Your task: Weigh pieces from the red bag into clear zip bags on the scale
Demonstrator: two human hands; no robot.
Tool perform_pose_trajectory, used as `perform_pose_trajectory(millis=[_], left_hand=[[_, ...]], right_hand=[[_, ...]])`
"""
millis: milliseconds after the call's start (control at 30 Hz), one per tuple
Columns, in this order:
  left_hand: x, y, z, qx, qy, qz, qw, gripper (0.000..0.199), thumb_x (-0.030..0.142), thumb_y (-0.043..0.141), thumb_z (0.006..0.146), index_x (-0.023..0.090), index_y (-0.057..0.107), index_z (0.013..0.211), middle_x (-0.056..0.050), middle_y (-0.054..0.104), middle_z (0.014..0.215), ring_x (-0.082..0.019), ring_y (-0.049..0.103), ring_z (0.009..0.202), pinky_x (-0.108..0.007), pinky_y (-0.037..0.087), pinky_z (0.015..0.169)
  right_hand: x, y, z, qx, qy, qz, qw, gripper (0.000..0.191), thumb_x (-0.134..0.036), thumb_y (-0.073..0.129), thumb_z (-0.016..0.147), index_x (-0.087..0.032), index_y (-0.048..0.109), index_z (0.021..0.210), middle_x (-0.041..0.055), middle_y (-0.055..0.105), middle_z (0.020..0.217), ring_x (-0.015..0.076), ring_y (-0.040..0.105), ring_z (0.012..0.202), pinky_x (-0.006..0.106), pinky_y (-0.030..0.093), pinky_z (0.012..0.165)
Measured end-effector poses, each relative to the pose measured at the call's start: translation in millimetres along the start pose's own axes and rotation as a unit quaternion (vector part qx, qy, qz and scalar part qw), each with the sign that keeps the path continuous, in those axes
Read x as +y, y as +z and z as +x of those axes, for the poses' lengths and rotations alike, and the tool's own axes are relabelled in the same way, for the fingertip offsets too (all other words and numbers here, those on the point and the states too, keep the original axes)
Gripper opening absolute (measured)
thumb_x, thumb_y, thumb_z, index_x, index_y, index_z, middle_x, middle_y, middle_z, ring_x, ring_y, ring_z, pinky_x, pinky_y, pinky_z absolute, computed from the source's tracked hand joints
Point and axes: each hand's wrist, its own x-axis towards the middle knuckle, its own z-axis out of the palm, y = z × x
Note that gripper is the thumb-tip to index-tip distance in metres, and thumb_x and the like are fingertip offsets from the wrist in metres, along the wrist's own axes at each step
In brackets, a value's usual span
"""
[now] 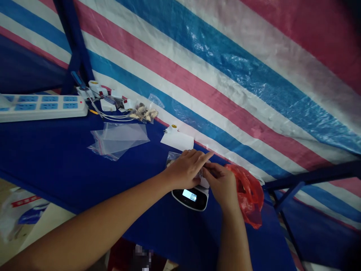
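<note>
My two hands meet above a small digital kitchen scale [194, 201], whose lit display reads 0.0. My left hand [186, 169] pinches clear plastic, with its index finger stretched out toward the right. Closed at the fingertips, my right hand [222, 182] works at the same plastic from the other side. Behind the left hand a small clear plastic bag [172, 156] with pale pieces in it shows in part. The fingers hide most of the bag and the scale's platform, so I cannot tell whether the bag touches the scale.
A red plastic bag [248, 195] lies right of the scale. Behind are a white paper [177, 140] and a white plug adapter [172, 128]. Flat zip bags [121, 137], a filled bag [144, 113], a screwdriver [81, 84] and a power strip [45, 107] lie leftward.
</note>
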Motion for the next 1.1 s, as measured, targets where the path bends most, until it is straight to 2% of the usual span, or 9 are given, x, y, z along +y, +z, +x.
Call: perform_pose_trajectory(millis=[167, 300, 433, 700, 767, 900, 967, 1033, 1100], left_hand=[[-0.7, -2.6, -0.1, -0.014, 0.018, 0.032, 0.999, 0.088, 0.018, 0.061, 0.084, 0.019, 0.012, 0.158, -0.015, 0.057, 0.132, -0.032, 0.054, 0.119, -0.048, 0.046, 0.096], [0.0, -3.9, 0.4, -0.015, 0.023, 0.044, 0.999, 0.08, 0.021, 0.058, 0.088, 0.018, 0.015, 0.155, -0.015, 0.059, 0.13, -0.031, 0.056, 0.117, -0.046, 0.045, 0.094], [1.3, -4.5, 1.3, -0.018, 0.027, 0.043, 0.999, 0.078, 0.022, 0.056, 0.091, 0.02, 0.014, 0.156, -0.014, 0.06, 0.127, -0.031, 0.057, 0.115, -0.046, 0.045, 0.093], [1.6, -8.5, 2.2, -0.023, 0.033, 0.003, 0.999, 0.091, 0.021, 0.061, 0.088, 0.025, 0.005, 0.16, -0.014, 0.059, 0.133, -0.032, 0.057, 0.119, -0.048, 0.045, 0.095], [-1.4, -13.1, 2.9, -0.005, 0.03, -0.042, 0.999, 0.097, 0.025, 0.067, 0.084, 0.026, 0.008, 0.16, -0.015, 0.054, 0.142, -0.032, 0.054, 0.128, -0.049, 0.044, 0.102], [-17.7, -25.6, 4.7, 0.048, -0.008, -0.102, 0.994, 0.101, 0.039, 0.075, 0.077, 0.024, 0.018, 0.158, -0.017, 0.043, 0.156, -0.033, 0.043, 0.142, -0.05, 0.038, 0.114], [-29.6, -29.6, 5.2, 0.081, -0.049, -0.087, 0.992, 0.077, 0.042, 0.069, 0.083, 0.019, 0.036, 0.149, -0.017, 0.054, 0.144, -0.031, 0.05, 0.133, -0.048, 0.04, 0.111], [-40.2, -30.5, 5.0, 0.109, -0.118, -0.051, 0.986, 0.039, 0.042, 0.057, 0.091, 0.017, 0.057, 0.121, -0.013, 0.066, 0.116, -0.026, 0.06, 0.111, -0.043, 0.045, 0.1], [-45.8, -29.1, 4.4, 0.091, -0.188, -0.029, 0.977, 0.025, 0.041, 0.05, 0.095, 0.019, 0.059, 0.089, -0.007, 0.065, 0.088, -0.021, 0.06, 0.086, -0.036, 0.046, 0.081]], right_hand=[[-6.9, -5.2, -3.4, -0.111, -0.088, -0.069, 0.988, 0.027, -0.027, 0.053, 0.097, -0.023, 0.073, 0.115, 0.007, 0.076, 0.112, 0.0216, 0.071, 0.097, 0.035, 0.056, 0.083], [-4.5, -0.3, -2.4, -0.041, -0.035, -0.081, 0.995, 0.028, -0.029, 0.061, 0.091, -0.021, 0.066, 0.118, 0.0076, 0.078, 0.102, 0.0228, 0.074, 0.086, 0.033, 0.056, 0.071], [-2.5, 4.5, -1.8, -0.014, -0.033, -0.084, 0.996, 0.021, -0.027, 0.066, 0.085, -0.021, 0.072, 0.104, 0.0055, 0.078, 0.091, 0.0214, 0.071, 0.075, 0.032, 0.055, 0.066], [-13.8, 1.6, -6.2, -0.16, -0.03, 0.086, 0.983, 0.02, -0.034, 0.062, 0.092, -0.02, 0.077, 0.092, 0.0031, 0.074, 0.087, 0.0203, 0.068, 0.081, 0.031, 0.055, 0.073], [-13.4, 2.0, -4.4, -0.129, -0.009, 0.097, 0.987, 0.024, -0.04, 0.064, 0.092, -0.02, 0.075, 0.088, 0.0027, 0.073, 0.082, 0.0172, 0.066, 0.071, 0.028, 0.053, 0.063], [0.0, -5.4, 4.9, -0.002, 0.057, 0.135, 0.989, 0.031, -0.05, 0.067, 0.087, -0.019, 0.072, 0.086, 0.0075, 0.077, 0.098, 0.0184, 0.067, 0.072, 0.025, 0.049, 0.052], [11.6, -14.1, 10.4, 0.038, 0.104, 0.129, 0.985, 0.033, -0.051, 0.071, 0.081, -0.018, 0.07, 0.081, 0.0082, 0.076, 0.091, 0.0209, 0.068, 0.07, 0.025, 0.047, 0.047], [22.8, -23.2, 14.7, 0.065, 0.143, 0.109, 0.981, 0.032, -0.051, 0.072, 0.077, -0.019, 0.07, 0.077, 0.0068, 0.074, 0.082, 0.0227, 0.068, 0.067, 0.027, 0.048, 0.045], [30.5, -29.7, 17.3, 0.089, 0.165, 0.105, 0.977, 0.03, -0.051, 0.07, 0.076, -0.02, 0.07, 0.075, 0.0058, 0.073, 0.079, 0.0238, 0.068, 0.067, 0.029, 0.05, 0.044]])
